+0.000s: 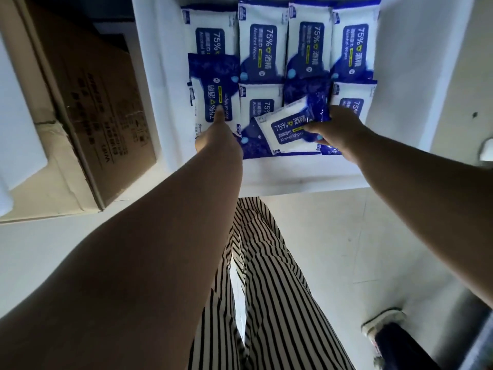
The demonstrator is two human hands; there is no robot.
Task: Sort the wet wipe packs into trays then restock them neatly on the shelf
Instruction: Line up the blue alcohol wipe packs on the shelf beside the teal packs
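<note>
Several blue-and-white wet wipe packs (262,44) lie in rows on a white shelf surface (410,76). My left hand (216,134) reaches forward, and its fingertips press on the front-left pack (213,97), which lies flat and overlaps the pack behind it. My right hand (338,132) grips one loose pack (288,126) by its blue end. That pack is tilted and sits across the front row, above the packs beneath it.
A large brown cardboard box (88,110) stands to the left of the shelf. Below are my striped trousers (266,276) and a pale floor (360,249). Another person's shoe (384,324) shows at the bottom right.
</note>
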